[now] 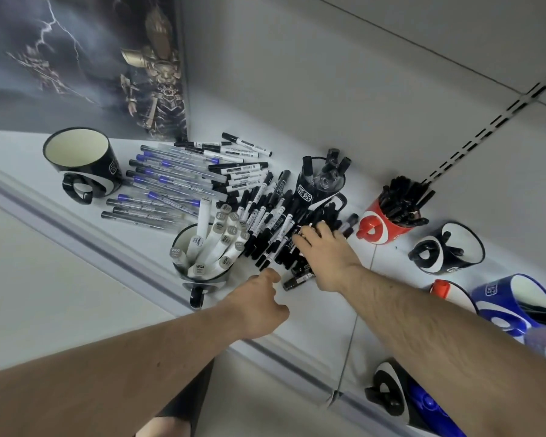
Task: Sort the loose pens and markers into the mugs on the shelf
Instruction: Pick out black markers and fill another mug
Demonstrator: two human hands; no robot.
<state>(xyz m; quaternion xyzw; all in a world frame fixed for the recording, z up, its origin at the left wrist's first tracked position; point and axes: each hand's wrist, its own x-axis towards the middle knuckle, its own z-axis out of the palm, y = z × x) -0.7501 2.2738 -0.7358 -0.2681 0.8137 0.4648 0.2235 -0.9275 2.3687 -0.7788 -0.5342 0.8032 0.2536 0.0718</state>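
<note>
A heap of loose black markers (275,222) lies mid-shelf. My right hand (323,257) lies on its right side, fingers curled down among several black markers. My left hand (259,305) hovers at the heap's near edge, loosely curled and holding nothing I can see. Blue-capped pens (161,184) lie in rows to the left, and white-barrelled markers (237,152) behind them. Grey-capped white markers fill a black mug (199,287) near the front edge. An empty black mug (82,162) stands at the left. A black mug (309,190) and a red mug (375,230) hold black pens.
Another black mug (448,257), a blue mug (501,298) and a red-capped marker (442,288) sit at the right. One more black mug (388,392) is at the lower right. A dark poster (85,58) leans at the back left. The shelf's front edge (108,247) runs diagonally.
</note>
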